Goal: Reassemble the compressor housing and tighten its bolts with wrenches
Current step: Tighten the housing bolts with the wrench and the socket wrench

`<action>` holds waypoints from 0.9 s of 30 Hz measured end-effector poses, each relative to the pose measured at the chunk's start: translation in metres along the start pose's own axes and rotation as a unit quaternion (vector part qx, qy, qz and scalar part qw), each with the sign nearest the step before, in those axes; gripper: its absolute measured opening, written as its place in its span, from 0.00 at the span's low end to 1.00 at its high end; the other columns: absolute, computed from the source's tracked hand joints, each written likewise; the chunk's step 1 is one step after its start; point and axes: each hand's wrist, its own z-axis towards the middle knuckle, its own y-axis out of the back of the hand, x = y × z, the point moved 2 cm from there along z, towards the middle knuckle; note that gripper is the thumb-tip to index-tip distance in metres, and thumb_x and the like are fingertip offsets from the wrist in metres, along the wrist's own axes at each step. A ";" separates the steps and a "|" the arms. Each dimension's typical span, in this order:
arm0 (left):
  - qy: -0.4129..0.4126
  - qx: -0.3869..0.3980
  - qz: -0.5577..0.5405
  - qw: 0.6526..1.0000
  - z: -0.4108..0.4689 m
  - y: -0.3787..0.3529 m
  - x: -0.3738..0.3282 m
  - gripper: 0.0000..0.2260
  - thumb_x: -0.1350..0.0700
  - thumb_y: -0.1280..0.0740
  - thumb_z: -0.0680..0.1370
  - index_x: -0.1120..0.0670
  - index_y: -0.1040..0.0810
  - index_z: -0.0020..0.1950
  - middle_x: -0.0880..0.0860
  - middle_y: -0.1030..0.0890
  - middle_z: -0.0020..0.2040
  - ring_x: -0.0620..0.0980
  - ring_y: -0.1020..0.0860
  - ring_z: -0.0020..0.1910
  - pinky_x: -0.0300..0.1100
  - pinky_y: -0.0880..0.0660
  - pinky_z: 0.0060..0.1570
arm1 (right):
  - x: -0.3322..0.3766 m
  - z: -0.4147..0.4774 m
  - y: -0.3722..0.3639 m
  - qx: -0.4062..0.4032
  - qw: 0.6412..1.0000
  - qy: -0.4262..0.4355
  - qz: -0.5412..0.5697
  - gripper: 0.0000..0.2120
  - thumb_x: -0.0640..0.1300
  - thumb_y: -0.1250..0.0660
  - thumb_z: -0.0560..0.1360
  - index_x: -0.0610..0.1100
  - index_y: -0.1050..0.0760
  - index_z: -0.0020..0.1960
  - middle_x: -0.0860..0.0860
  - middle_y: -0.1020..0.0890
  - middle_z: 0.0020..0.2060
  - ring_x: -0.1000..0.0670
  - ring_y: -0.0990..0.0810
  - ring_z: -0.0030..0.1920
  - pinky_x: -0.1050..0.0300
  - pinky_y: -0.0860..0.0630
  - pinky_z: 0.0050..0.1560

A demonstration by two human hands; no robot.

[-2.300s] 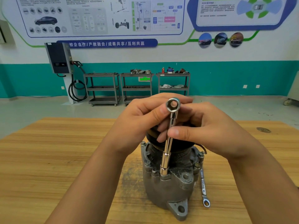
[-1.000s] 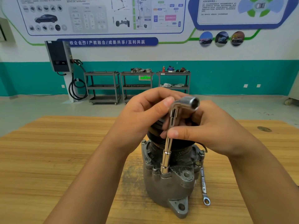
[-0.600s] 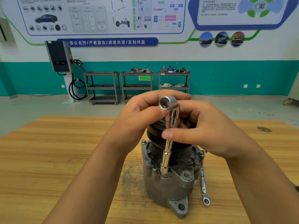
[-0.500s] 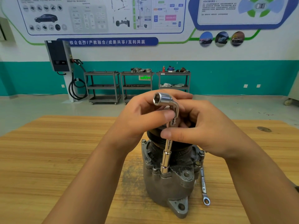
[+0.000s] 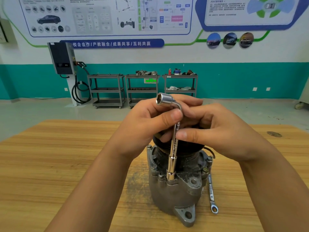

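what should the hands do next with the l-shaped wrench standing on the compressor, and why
Probably twirl the L-shaped socket wrench a part-turn about its upright shaft. Its lower socket is seated on the compressor housing (bolt hidden), the left hand pinches it by the bend and the right hand pinches the shaft: a light finger grip that suits spinning a bolt down, not final tightening.

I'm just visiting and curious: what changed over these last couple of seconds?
The L-shaped socket wrench has turned: its bent top end pointed right a second ago, now left. The left hand and right hand still grip it; its lower end stays on the compressor housing. The flat spanner has not moved.
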 end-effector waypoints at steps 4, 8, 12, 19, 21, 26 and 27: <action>0.000 0.001 -0.016 1.000 -0.001 -0.001 0.000 0.11 0.58 0.38 0.75 0.50 0.16 0.45 0.47 0.18 0.55 0.45 0.21 0.53 0.31 0.26 0.44 | 0.000 0.002 -0.002 -0.019 1.000 0.005 0.001 0.16 0.39 0.31 0.69 0.46 0.22 0.57 0.48 0.14 0.42 0.51 0.15 0.47 0.62 0.23 0.51; -0.006 -0.016 0.014 1.000 0.000 0.000 0.003 0.06 0.53 0.33 0.74 0.47 0.16 0.46 0.46 0.18 0.55 0.47 0.22 0.58 0.36 0.26 0.51 | 0.002 0.003 -0.005 -0.027 0.999 0.028 0.005 0.17 0.38 0.30 0.68 0.55 0.21 0.53 0.50 0.14 0.41 0.52 0.15 0.45 0.65 0.23 0.48; -0.018 -0.055 0.023 0.998 0.001 0.000 0.004 0.12 0.41 0.33 0.70 0.47 0.16 0.45 0.47 0.17 0.53 0.49 0.21 0.58 0.41 0.25 0.53 | 0.000 0.003 -0.005 -0.042 0.999 0.027 -0.011 0.10 0.39 0.28 0.67 0.53 0.18 0.43 0.52 0.15 0.37 0.51 0.15 0.42 0.63 0.21 0.45; -0.070 -0.154 -0.010 0.986 0.000 -0.004 0.007 0.17 0.37 0.26 0.63 0.49 0.15 0.40 0.48 0.16 0.41 0.48 0.18 0.44 0.43 0.22 0.45 | -0.002 0.003 -0.003 -0.052 0.997 0.023 -0.052 0.06 0.41 0.27 0.66 0.46 0.20 0.43 0.48 0.15 0.38 0.60 0.20 0.35 0.70 0.27 0.38; -0.064 -0.166 -0.005 0.984 0.000 -0.005 0.007 0.17 0.37 0.27 0.63 0.48 0.15 0.40 0.48 0.15 0.41 0.48 0.18 0.43 0.44 0.21 0.45 | -0.003 0.003 -0.002 -0.054 0.997 0.026 -0.051 0.06 0.41 0.27 0.65 0.45 0.20 0.42 0.47 0.16 0.38 0.61 0.22 0.34 0.71 0.28 0.37; -0.048 -0.168 0.004 0.985 -0.002 -0.004 0.007 0.16 0.38 0.30 0.67 0.48 0.14 0.43 0.49 0.15 0.44 0.49 0.18 0.47 0.45 0.22 0.49 | -0.003 0.003 -0.002 -0.053 0.997 0.027 -0.039 0.08 0.44 0.25 0.64 0.44 0.19 0.42 0.53 0.18 0.33 0.62 0.23 0.33 0.70 0.28 0.36; -0.048 -0.165 0.001 0.985 -0.003 -0.003 0.006 0.15 0.38 0.31 0.68 0.48 0.15 0.43 0.49 0.15 0.44 0.50 0.18 0.48 0.45 0.22 0.50 | -0.002 0.003 -0.002 -0.053 0.998 0.027 -0.036 0.08 0.44 0.26 0.64 0.45 0.20 0.42 0.54 0.18 0.33 0.62 0.23 0.33 0.70 0.28 0.36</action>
